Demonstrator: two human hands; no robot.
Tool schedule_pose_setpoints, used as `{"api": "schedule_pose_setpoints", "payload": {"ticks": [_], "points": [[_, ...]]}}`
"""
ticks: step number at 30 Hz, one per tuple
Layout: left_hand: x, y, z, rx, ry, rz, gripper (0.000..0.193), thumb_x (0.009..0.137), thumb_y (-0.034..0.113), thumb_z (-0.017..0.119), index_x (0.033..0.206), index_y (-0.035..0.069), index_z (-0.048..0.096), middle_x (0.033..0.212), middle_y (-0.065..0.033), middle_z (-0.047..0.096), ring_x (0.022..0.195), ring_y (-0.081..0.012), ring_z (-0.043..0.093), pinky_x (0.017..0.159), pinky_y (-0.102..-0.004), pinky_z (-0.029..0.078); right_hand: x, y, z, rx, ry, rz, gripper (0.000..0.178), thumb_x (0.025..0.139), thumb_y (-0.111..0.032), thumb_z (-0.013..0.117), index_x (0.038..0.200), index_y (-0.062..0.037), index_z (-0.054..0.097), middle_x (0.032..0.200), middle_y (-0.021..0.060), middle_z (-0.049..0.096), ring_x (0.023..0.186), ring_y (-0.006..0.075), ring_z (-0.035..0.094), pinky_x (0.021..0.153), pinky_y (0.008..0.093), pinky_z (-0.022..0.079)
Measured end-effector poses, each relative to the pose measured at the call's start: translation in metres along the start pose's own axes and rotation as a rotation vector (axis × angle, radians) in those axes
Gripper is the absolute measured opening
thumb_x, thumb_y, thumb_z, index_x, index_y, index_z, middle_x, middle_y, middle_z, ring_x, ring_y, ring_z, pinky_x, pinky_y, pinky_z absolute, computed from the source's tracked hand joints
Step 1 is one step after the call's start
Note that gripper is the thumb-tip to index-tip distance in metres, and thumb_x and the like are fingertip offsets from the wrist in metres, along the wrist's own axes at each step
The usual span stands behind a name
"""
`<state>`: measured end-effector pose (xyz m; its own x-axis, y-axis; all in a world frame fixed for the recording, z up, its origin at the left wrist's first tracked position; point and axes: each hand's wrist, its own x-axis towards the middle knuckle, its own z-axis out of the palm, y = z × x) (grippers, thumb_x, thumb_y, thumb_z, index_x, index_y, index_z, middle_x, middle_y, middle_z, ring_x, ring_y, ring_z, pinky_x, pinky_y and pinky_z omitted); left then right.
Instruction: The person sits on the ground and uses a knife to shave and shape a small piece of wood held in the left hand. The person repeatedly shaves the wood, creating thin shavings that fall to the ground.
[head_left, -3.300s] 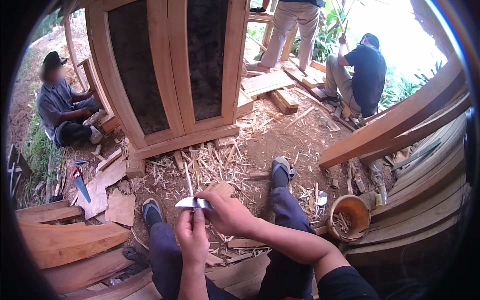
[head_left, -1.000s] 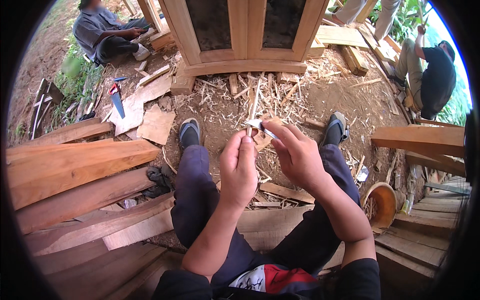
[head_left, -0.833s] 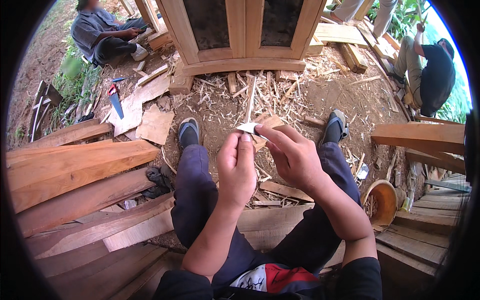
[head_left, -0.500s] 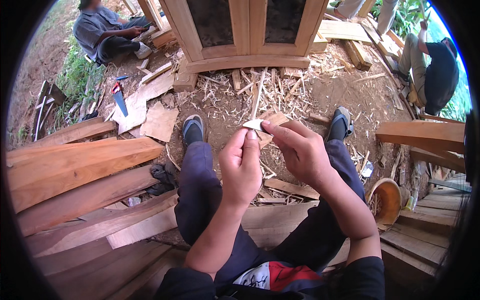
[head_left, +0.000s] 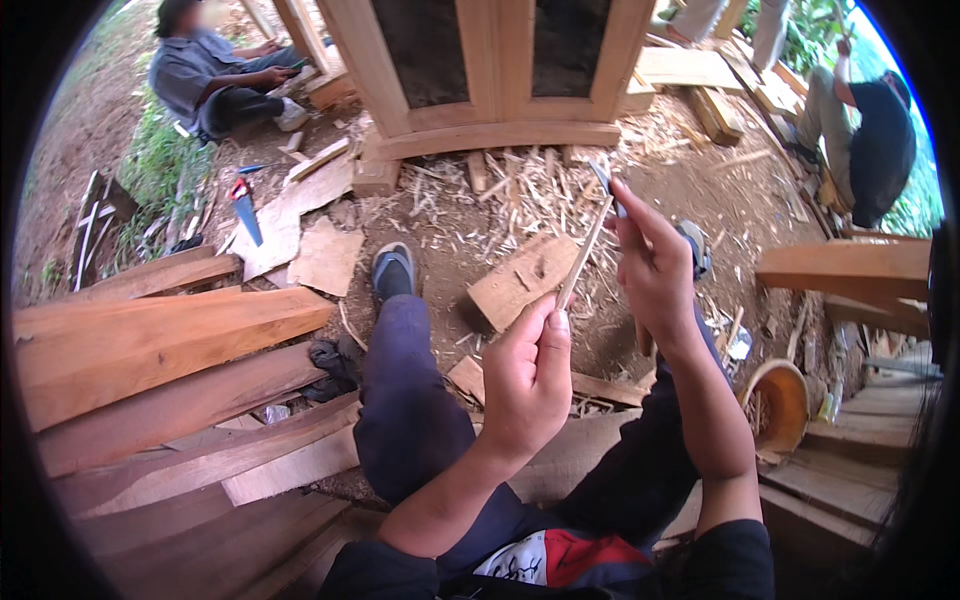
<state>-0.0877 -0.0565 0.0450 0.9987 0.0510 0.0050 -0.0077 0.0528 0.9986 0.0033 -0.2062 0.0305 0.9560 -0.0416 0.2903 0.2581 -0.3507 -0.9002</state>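
Stick: from my remote seat I see a thin stick [head_left: 585,255], pale, straight and narrow, rising on a slant in front of the person's knees, its far end beside the blade; whether they touch I cannot tell.
Left hand: the left hand [head_left: 530,375] pinches the stick's near end between thumb and curled fingers.
Knife: the knife [head_left: 602,178] shows me a slim, grey metal blade with a pointed tip, angled up and away.
Right hand: the right hand [head_left: 655,270] is closed around the knife, forefinger stretched along it; the fingers hide most of the grip from me.
Block: beyond the left hand I make out a squared wood block [head_left: 520,285], tan and rough-faced, lying on the soil.
Shavings: curled, splintery shavings [head_left: 450,205] litter brown earth.
Cabinet: smooth, light-brown wooden framing around dark panels makes up the cabinet [head_left: 487,60].
Beam: at left I have a broad, orange-brown beam [head_left: 180,335] with visible grain.
Bucket: the round, yellowish bucket [head_left: 790,400] leans tilted at right.
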Motion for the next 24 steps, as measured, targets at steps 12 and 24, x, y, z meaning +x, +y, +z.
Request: {"api": "schedule_pose_setpoints", "payload": {"ticks": [12, 24], "points": [[0.013, 0.004, -0.025, -0.128, -0.044, -0.001, 0.028, 0.105, 0.023, 0.049, 0.117, 0.0, 0.059, 0.075, 0.0052, 0.05, 0.063, 0.0003, 0.044, 0.053, -0.0193, 0.038, -0.032, -0.014, 0.039, 0.613, -0.517, 0.655, 0.039, 0.1, -0.015, 0.053, 0.138, -0.006, 0.048, 0.091, 0.0043, 0.06, 0.058, 0.0091, 0.054, 0.05, 0.0228, 0.044], [0.011, 0.0, -0.032, -0.081, -0.065, -0.052, 0.027, 0.104, 0.02, 0.049, 0.118, -0.001, 0.06, 0.078, 0.0043, 0.053, 0.067, -0.0006, 0.047, 0.058, -0.0173, 0.039, -0.034, -0.024, 0.028, 0.617, -0.553, 0.658, 0.037, 0.1, -0.016, 0.052, 0.135, -0.0056, 0.048, 0.096, 0.0063, 0.061, 0.061, 0.0102, 0.055, 0.053, 0.0244, 0.046]]}}
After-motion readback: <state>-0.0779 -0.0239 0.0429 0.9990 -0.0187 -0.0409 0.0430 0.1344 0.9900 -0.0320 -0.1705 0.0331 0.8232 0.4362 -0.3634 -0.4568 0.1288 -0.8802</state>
